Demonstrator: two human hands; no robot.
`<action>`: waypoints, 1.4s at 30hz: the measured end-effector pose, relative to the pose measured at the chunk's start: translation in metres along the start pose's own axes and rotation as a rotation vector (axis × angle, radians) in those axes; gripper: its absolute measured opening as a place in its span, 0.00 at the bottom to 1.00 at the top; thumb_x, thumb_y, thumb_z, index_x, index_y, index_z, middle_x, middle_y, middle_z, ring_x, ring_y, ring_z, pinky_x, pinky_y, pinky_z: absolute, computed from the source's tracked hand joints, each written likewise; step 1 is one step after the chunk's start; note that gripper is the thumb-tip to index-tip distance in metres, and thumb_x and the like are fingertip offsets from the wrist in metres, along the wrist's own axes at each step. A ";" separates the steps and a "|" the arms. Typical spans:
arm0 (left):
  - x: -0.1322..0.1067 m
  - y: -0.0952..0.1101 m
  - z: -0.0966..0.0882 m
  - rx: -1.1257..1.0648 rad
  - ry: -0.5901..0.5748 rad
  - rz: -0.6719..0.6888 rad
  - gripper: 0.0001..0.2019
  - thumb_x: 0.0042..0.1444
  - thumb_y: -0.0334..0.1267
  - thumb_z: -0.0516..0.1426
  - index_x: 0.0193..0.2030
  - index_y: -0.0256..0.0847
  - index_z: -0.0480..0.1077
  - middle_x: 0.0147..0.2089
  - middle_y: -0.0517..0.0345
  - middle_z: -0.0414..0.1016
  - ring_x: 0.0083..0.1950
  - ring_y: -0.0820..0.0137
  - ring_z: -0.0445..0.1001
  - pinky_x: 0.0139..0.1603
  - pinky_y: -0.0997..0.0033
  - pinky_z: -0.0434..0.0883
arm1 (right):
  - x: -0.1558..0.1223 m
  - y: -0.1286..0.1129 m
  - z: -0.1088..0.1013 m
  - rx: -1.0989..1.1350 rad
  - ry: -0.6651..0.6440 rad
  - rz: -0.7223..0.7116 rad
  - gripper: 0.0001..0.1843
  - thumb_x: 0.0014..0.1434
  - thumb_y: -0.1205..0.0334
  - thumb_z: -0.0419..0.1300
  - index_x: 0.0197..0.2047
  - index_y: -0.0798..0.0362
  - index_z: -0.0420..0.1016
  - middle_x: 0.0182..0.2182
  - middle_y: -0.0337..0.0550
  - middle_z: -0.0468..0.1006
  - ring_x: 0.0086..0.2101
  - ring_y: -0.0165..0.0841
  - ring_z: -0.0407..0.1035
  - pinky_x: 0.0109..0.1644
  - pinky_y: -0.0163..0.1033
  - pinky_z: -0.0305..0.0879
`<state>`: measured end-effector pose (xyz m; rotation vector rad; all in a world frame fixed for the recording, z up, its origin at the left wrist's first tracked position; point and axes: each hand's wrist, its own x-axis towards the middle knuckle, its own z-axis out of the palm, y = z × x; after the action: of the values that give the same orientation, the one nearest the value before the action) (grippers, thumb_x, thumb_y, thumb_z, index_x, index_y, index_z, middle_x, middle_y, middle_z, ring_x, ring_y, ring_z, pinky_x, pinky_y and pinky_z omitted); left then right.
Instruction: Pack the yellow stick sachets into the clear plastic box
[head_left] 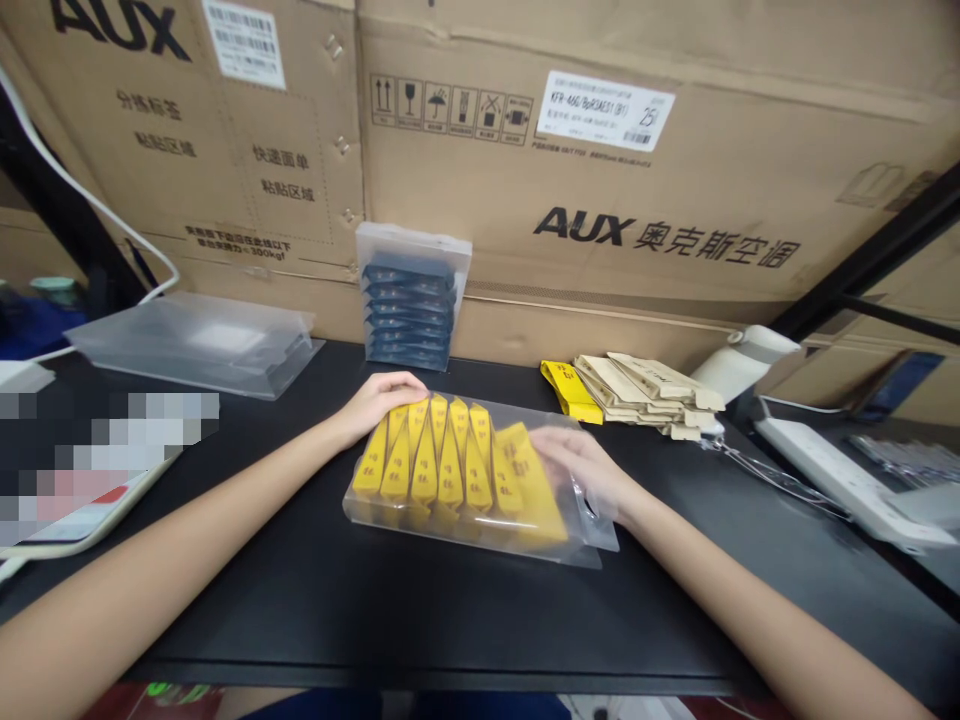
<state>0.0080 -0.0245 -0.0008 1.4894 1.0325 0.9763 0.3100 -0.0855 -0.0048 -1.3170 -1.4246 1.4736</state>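
A clear plastic bag [585, 550] lies in front of me on the black table, with several yellow packets [435, 460] lined up inside it in a zigzag row. My left hand [386, 400] is closed on the bag's far left edge, its fingertips partly hidden behind the packets. Inside the bag's right-hand mouth, my right hand [574, 460] is slightly blurred and grips a tilted yellow packet [536, 490] at the right end of the row. The film and the packet cover part of its fingers.
A clear case of dark blue packets [409, 310] stands against the cardboard boxes [480, 190]. Right of it are another yellow packet [571, 390], beige packets [649, 390], a white bottle [742, 365] and a power strip [847, 480]. Leftward lie an empty clear bag [195, 345] and a tablet [97, 500].
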 end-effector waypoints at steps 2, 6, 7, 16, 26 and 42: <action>0.000 0.000 0.000 -0.001 0.003 0.001 0.11 0.46 0.45 0.63 0.32 0.39 0.75 0.32 0.59 0.76 0.37 0.67 0.73 0.41 0.69 0.66 | -0.002 -0.002 0.000 0.038 -0.067 0.019 0.19 0.54 0.49 0.64 0.46 0.52 0.76 0.38 0.46 0.81 0.33 0.34 0.77 0.32 0.36 0.72; -0.001 0.000 0.000 -0.013 0.001 -0.005 0.11 0.46 0.45 0.63 0.32 0.39 0.75 0.32 0.60 0.76 0.37 0.67 0.73 0.41 0.70 0.66 | -0.004 -0.004 -0.001 0.059 -0.180 0.035 0.20 0.54 0.51 0.65 0.48 0.49 0.74 0.39 0.43 0.80 0.35 0.34 0.77 0.34 0.36 0.73; -0.001 0.000 0.000 -0.014 0.002 -0.005 0.11 0.46 0.44 0.63 0.32 0.39 0.75 0.32 0.60 0.76 0.37 0.67 0.73 0.41 0.70 0.66 | -0.004 -0.005 -0.001 0.056 -0.203 0.034 0.20 0.54 0.51 0.65 0.49 0.48 0.74 0.38 0.43 0.80 0.35 0.34 0.77 0.34 0.37 0.73; 0.000 0.000 0.000 -0.013 0.004 -0.002 0.10 0.46 0.44 0.63 0.31 0.39 0.76 0.31 0.61 0.76 0.35 0.69 0.72 0.40 0.71 0.66 | -0.009 -0.012 0.000 -0.037 -0.318 -0.004 0.29 0.55 0.52 0.65 0.57 0.50 0.66 0.28 0.39 0.80 0.28 0.32 0.76 0.35 0.38 0.72; 0.000 0.000 0.000 0.016 0.007 0.011 0.12 0.46 0.45 0.63 0.31 0.39 0.75 0.32 0.59 0.76 0.37 0.66 0.73 0.42 0.69 0.66 | -0.012 -0.015 0.002 0.043 -0.342 0.028 0.31 0.54 0.55 0.66 0.58 0.55 0.64 0.27 0.40 0.81 0.24 0.29 0.76 0.31 0.34 0.72; -0.002 0.002 0.001 0.013 0.017 -0.003 0.12 0.46 0.46 0.63 0.31 0.39 0.75 0.32 0.58 0.77 0.37 0.64 0.74 0.41 0.67 0.68 | -0.009 -0.012 0.000 0.126 -0.286 -0.058 0.21 0.52 0.58 0.68 0.50 0.50 0.74 0.42 0.47 0.82 0.43 0.35 0.77 0.46 0.41 0.73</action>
<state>0.0084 -0.0263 0.0012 1.4923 1.0541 0.9834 0.3105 -0.0924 0.0091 -1.0101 -1.5044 1.7352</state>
